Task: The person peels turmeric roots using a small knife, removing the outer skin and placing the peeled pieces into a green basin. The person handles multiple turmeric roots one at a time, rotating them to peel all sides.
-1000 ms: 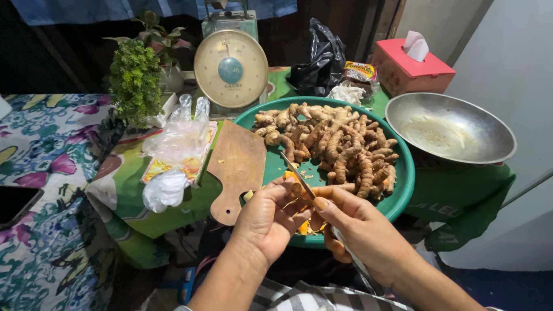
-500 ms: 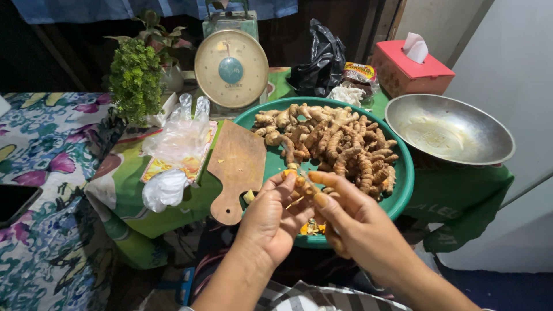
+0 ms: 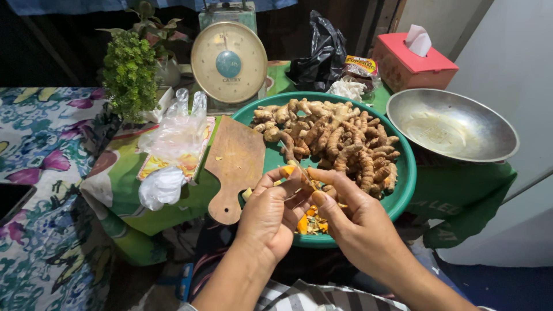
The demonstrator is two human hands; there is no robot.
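Left hand (image 3: 271, 210) pinching small orange-fleshed turmeric root piece (image 3: 287, 170) over near rim of round green plastic basin (image 3: 403, 173); right hand (image 3: 351, 216) gripping thin knife blade (image 3: 304, 175) against it; piece looking light, stiff, knobbly, likely slippery where peeled; holding by unpeeled end seeming safest.

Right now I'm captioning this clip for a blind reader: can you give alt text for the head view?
Two hands, left and right, peel a small orange root with a thin blade over a green basin heaped with turmeric roots. A wooden board, dial scale, steel bowl and tissue box surround it.
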